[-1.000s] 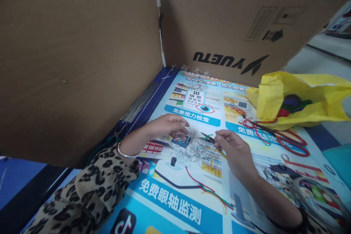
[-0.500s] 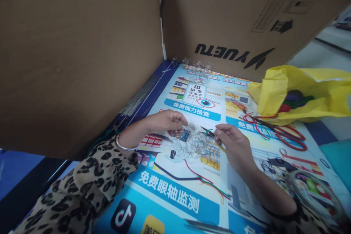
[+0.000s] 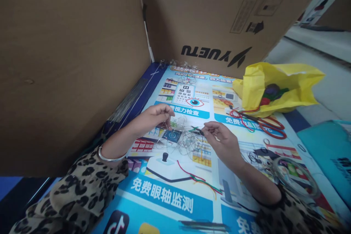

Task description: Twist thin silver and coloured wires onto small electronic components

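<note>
My left hand (image 3: 159, 117) is closed at the fingertips on part of a loose tangle of thin silvery wire (image 3: 189, 143). The tangle spreads in loops between my two hands over the printed sheet. My right hand (image 3: 222, 140) is closed round a small dark pointed tool (image 3: 199, 131), its kind mostly hidden by the fingers. The tool's tip points left into the wire, beside a short bit of green thread (image 3: 194, 128). Red, green and orange threads (image 3: 201, 180) lie just nearer to me than the tangle.
Cardboard walls (image 3: 205, 14) stand at the left and back. A yellow bag (image 3: 304, 80) with coloured yarn lies at right, near red-handled scissors (image 3: 271, 126). A roll of clear tape or wire (image 3: 296, 177), a teal pouch (image 3: 326, 153) and dark thin rods (image 3: 204, 225) lie about.
The camera view has shifted, so most things sit further left. Both hands stay at the wire tangle; the left fingers have drawn slightly away from the tool's tip.
</note>
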The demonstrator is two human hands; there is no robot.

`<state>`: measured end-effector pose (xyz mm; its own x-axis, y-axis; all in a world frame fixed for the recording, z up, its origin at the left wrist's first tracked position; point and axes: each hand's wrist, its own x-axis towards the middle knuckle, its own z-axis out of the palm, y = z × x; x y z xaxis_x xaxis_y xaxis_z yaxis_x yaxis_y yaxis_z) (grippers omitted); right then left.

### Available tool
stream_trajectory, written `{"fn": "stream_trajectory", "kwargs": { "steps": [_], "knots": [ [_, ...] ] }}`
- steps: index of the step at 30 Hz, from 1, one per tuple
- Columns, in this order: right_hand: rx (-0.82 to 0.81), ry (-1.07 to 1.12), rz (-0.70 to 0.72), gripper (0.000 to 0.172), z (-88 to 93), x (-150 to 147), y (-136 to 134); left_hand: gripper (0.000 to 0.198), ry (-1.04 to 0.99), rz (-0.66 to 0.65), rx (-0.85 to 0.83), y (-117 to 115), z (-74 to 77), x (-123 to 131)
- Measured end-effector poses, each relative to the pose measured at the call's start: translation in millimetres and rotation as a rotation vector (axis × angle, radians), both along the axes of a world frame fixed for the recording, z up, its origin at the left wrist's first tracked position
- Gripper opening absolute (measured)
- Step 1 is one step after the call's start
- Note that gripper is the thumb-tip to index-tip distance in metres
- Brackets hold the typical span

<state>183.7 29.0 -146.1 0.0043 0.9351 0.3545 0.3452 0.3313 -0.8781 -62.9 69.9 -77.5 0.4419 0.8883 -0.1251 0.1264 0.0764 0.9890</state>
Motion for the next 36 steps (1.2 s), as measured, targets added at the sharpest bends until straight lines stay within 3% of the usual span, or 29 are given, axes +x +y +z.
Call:
{"fn": "stream_trajectory", "kwargs": {
  "steps": [4, 13, 17, 26, 31, 36],
  "knots": [
    [0.080, -0.120, -0.027, 0.014, 6.0, -2, -3, 0.011, -0.065, 0.043, 0.023, 0, -1.8, 0],
    [-0.109, 0.131, -0.005, 0.020, 1.3, 2, 0, 0.013, -0.108, 0.035, 0.037, 7, -9.4, -7],
    [-0.148, 0.106, 0.004, 0.016, 0.3, 2, 1, 0.016, -0.101, 0.038, 0.025, 11, -13.8, -11],
    [0.054, -0.115, 0.131, 0.009, 12.2, 2, -11, 0.017, -0.109, 0.085, -0.019, 15, -18.0, -11],
    [0.133, -0.212, 0.213, 0.010, 7.0, 4, -19, 0.016, -0.118, 0.091, -0.030, 15, -19.1, -11],
    [0.191, -0.290, 0.208, 0.012, 2.1, -2, -22, 0.016, -0.126, 0.085, -0.028, 16, -20.0, -10]
  ]
}}
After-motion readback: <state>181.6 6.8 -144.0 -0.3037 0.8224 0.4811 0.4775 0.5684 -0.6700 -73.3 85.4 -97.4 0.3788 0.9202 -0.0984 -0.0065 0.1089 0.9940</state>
